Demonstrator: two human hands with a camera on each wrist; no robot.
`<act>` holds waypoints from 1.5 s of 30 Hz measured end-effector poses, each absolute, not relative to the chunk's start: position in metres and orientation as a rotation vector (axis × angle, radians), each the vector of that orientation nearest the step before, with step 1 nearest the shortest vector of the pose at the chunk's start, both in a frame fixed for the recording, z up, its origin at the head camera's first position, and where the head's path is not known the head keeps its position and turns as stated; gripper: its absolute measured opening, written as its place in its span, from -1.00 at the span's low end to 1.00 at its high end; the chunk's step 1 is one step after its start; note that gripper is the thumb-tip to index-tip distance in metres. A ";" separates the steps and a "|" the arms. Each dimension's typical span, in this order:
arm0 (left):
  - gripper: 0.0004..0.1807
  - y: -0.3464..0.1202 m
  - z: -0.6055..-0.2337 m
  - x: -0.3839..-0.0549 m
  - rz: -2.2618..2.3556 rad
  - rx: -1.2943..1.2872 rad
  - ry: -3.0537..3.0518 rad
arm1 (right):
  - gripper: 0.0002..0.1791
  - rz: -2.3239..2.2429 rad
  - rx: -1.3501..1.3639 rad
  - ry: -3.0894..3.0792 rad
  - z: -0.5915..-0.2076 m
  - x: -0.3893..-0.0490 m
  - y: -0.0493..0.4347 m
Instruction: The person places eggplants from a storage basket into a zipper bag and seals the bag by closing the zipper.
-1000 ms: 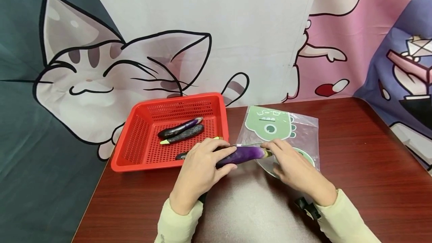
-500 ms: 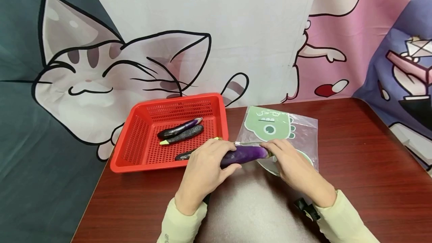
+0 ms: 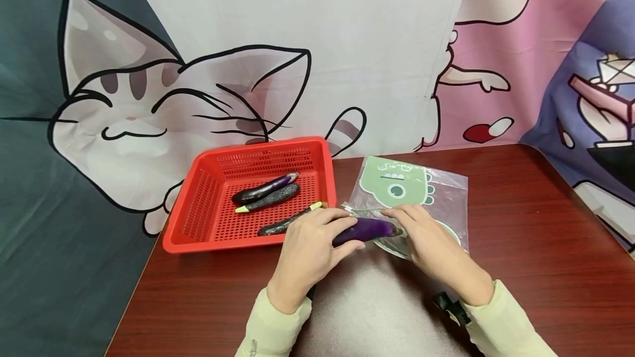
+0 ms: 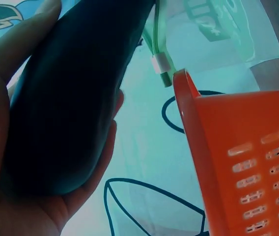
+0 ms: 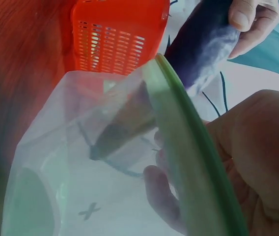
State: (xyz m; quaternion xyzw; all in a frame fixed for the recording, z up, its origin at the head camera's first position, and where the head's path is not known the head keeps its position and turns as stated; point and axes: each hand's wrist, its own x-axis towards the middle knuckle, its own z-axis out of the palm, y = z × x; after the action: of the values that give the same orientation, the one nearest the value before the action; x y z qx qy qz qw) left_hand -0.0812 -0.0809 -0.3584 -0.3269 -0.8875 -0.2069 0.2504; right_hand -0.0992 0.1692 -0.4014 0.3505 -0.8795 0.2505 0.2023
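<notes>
My left hand (image 3: 310, 252) grips a glossy dark purple eggplant (image 3: 369, 230) around its thick end, the stem end pointing right. In the left wrist view, the fingers and thumb wrap round the eggplant's rounded end (image 4: 70, 123). My right hand (image 3: 436, 244) holds the mouth of a clear zip bag (image 3: 397, 172) with green cartoon print. In the right wrist view, the green zip edge (image 5: 198, 152) crosses the frame and some of this hand's fingers show through the plastic. There the eggplant's stem end (image 5: 117, 135) shows through the bag, inside its mouth.
Left of the hands stands a red perforated basket (image 3: 213, 247). Inside lie a purple eggplant (image 3: 265, 189), a dark wrinkled vegetable (image 3: 270, 198) with a pale tip, and another like it (image 3: 283, 227). A cartoon-printed cloth (image 3: 387, 59) hangs behind the wooden table (image 3: 536, 225).
My left hand has moved right and slightly down with the eggplant, its stem end going further toward the right hand. More of the front vegetable in the basket shows. The right hand stays nearly still.
</notes>
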 end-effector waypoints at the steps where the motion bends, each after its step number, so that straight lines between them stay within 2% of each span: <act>1: -0.58 -0.080 -0.359 -0.081 -0.552 -0.897 -2.421 | -0.43 0.699 0.977 -2.457 -0.401 -0.099 0.169; 8: -0.67 -0.073 -0.361 -0.080 -0.471 -0.929 -2.469 | -0.44 0.699 0.964 -2.465 -0.402 -0.098 0.170; 17: -0.59 -0.065 -0.362 -0.078 -0.454 -0.969 -2.537 | -0.53 0.699 0.966 -2.439 -0.400 -0.097 0.167; 45: -0.71 -0.044 -0.380 -0.079 -0.420 -1.066 -2.430 | -0.48 0.698 0.977 -2.434 -0.397 -0.094 0.167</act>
State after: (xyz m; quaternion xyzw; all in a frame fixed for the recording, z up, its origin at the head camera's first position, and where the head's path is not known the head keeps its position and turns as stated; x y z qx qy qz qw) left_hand -0.0793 -0.0438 -0.3804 -0.3867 -0.8812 -0.1522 0.2254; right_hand -0.0940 0.1671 -0.3971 0.3516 -0.8765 0.2514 0.2120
